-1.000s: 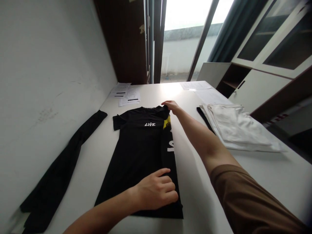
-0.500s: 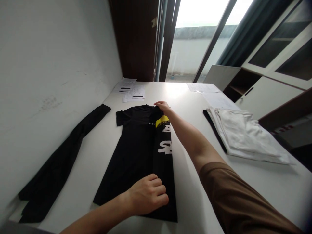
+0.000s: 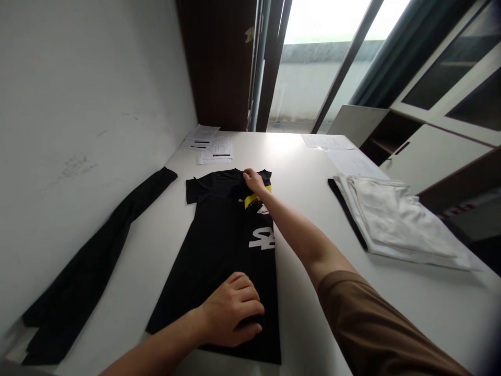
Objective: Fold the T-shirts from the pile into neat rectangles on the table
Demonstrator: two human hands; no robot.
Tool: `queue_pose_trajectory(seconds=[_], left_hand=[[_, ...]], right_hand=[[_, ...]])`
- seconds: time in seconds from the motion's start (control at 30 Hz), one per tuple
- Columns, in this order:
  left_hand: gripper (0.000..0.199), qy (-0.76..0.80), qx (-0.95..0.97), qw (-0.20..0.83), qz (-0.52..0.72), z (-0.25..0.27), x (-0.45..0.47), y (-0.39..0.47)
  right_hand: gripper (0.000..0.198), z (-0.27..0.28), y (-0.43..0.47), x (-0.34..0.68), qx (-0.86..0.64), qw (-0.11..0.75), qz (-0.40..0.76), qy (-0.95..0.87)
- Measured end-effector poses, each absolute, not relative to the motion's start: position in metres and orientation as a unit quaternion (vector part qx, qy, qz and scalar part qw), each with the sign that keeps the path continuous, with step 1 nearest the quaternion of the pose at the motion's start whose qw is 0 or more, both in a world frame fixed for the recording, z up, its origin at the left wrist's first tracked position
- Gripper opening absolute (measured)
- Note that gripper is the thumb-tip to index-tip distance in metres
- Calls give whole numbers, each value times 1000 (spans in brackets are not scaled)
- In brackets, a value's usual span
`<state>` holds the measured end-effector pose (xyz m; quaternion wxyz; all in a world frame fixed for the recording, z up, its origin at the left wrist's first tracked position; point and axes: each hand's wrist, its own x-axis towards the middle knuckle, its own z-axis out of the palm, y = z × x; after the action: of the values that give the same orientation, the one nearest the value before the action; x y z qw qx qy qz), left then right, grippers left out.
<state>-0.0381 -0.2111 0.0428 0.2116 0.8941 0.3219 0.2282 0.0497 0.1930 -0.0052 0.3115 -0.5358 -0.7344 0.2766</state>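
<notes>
A black T-shirt [image 3: 211, 250] lies on the white table [image 3: 313, 324], its right side folded inward so that a yellow band and white lettering show along that strip. My right hand [image 3: 253, 180] reaches to the far end and pinches the fabric near the collar and shoulder. Over the lower part of the shirt, my left hand [image 3: 234, 309] is curled with the fingers bent and the thumb below. Black fabric shows between thumb and fingers, though the fingertips are partly hidden. The short sleeve on the left lies spread out.
To the left, a long black folded garment [image 3: 94, 256] lies along the wall. White folded clothes [image 3: 395, 214] are stacked on the right, with a black edge beneath. Paper sheets [image 3: 215, 150] lie at the far left, more papers [image 3: 329, 142] at the far right.
Both hands have shifted slightly left, and the folded strip with the lettering has moved left with them. The left thumb now stands farther from the fingers.
</notes>
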Motion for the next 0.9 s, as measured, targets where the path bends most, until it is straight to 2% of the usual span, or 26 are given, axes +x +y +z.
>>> queue_pose_trajectory(seconds=[0.13, 0.3, 0.37, 0.5, 0.67, 0.8, 0.9], left_hand=[[22, 288, 912, 222, 190, 32, -39, -210], [21, 296, 917, 212, 162, 26, -42, -207], [16, 289, 920, 211, 160, 26, -43, -207], [9, 279, 926, 200, 159, 26, -44, -209], [11, 289, 917, 197, 191, 26, -44, -209], [15, 286, 912, 208, 207, 26, -44, -206], [17, 289, 909, 211, 213, 25, -44, -205]], right_hand=[[46, -6, 168, 38, -513, 247, 177, -803], [27, -4, 156, 24, -529, 164, 134, -822], [23, -4, 157, 21, -543, 185, 130, -809], [22, -1, 163, 17, -523, 289, 138, -790], [22, -1, 180, 9, -519, 376, 229, -732], [22, -5, 194, 7, -563, 375, 335, -656], [25, -5, 193, 11, -576, 332, 329, -670]])
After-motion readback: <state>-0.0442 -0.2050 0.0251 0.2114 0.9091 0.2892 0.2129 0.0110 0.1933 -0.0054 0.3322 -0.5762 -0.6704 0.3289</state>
